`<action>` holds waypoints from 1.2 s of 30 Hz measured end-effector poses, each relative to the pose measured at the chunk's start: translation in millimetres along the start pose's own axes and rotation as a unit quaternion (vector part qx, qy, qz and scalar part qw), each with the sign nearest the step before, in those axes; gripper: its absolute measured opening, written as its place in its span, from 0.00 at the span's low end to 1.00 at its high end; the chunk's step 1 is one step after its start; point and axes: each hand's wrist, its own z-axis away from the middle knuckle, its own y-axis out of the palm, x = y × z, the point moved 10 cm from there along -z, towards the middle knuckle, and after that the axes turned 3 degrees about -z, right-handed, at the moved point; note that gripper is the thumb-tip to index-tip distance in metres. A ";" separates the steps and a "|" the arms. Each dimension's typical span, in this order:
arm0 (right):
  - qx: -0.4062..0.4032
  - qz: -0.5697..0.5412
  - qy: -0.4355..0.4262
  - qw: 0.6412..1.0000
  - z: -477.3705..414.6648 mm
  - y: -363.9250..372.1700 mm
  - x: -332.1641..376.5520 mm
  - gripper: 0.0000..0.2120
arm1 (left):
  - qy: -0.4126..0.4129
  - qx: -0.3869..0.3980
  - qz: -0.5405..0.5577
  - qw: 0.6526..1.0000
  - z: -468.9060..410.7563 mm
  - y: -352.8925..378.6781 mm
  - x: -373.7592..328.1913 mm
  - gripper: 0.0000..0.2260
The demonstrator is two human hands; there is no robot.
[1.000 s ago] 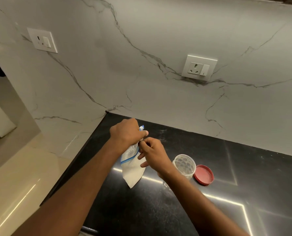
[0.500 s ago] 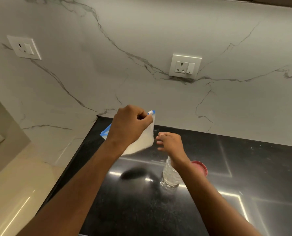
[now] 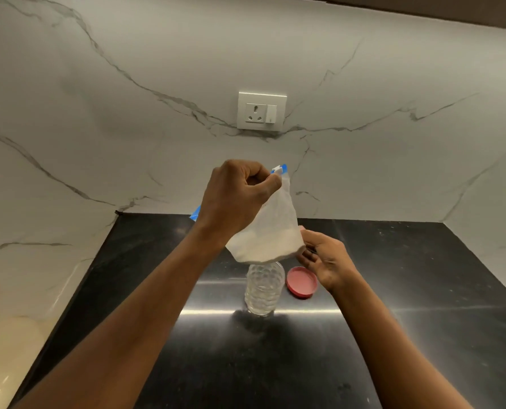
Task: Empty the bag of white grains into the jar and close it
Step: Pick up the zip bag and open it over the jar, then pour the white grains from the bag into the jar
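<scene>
The bag of white grains (image 3: 268,231) hung directly over the open clear jar (image 3: 264,289) (grains pooled at its low end), pinched near the blue zip edge by the left hand (image 3: 237,199). The right hand (image 3: 324,259), fingers loosely spread, touched the bag's lower corner. The red lid (image 3: 301,282) lay just beside the jar on the black counter (image 3: 393,335).

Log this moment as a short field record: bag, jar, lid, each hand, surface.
bag: zip bag of white grains, held up, low end just over the jar mouth
jar: clear plastic jar, upright, uncapped
lid: red lid, flat on the counter right of the jar
left hand: gripping the bag's upper part
right hand: open, beside the bag's low corner
surface: black countertop
</scene>
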 end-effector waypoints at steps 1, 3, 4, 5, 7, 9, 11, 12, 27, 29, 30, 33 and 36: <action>-0.011 0.004 -0.003 1.000 2.7 -11.0 1.7 0.14 | 0.001 0.001 0.018 1.000 0.2 7.1 -2.1 0.14; -0.028 0.025 -0.005 0.999 9.3 -30.0 1.9 0.16 | 0.006 0.007 0.044 0.999 0.7 22.2 -7.6 0.13; -0.030 0.035 -0.004 0.999 12.2 -36.7 0.3 0.17 | 0.009 0.011 0.053 0.998 1.6 28.5 -10.7 0.13; -0.031 0.036 -0.004 0.999 15.4 -44.0 -1.2 0.16 | 0.012 0.018 0.062 0.998 2.8 35.7 -14.2 0.12; -0.028 -0.007 -0.005 1.000 20.9 -56.9 -2.4 0.15 | 0.019 0.029 0.083 0.996 4.3 47.5 -20.0 0.12; -0.031 -0.084 -0.004 0.996 24.8 -69.1 -1.9 0.15 | 0.015 0.031 0.108 0.994 4.1 55.1 -20.2 0.11; -0.047 -0.135 -0.007 0.990 26.6 -82.1 0.7 0.16 | -0.005 0.030 0.140 0.990 3.9 62.4 -13.2 0.11; -0.054 -0.144 -0.012 0.988 27.1 -85.7 3.1 0.17 | -0.016 0.031 0.156 0.987 4.1 64.5 -8.0 0.11; -0.097 -0.082 -0.159 0.979 16.8 -113.5 76.8 0.09 | -0.174 0.106 0.327 0.923 41.1 103.3 69.9 0.08; -0.094 -0.061 -0.186 0.976 18.4 -111.6 87.8 0.09 | -0.178 0.107 0.305 0.930 46.9 102.6 78.4 0.08; -0.092 -0.050 -0.197 0.975 18.9 -110.2 92.4 0.09 | -0.183 0.107 0.300 0.930 49.7 102.3 82.9 0.08; -0.092 -0.026 -0.224 0.970 20.2 -106.0 101.8 0.10 | -0.203 0.103 0.306 0.925 57.8 100.7 91.9 0.09; -0.089 -0.020 -0.250 0.964 22.1 -102.4 108.0 0.13 | -0.218 0.099 0.313 0.919 62.6 98.6 97.2 0.08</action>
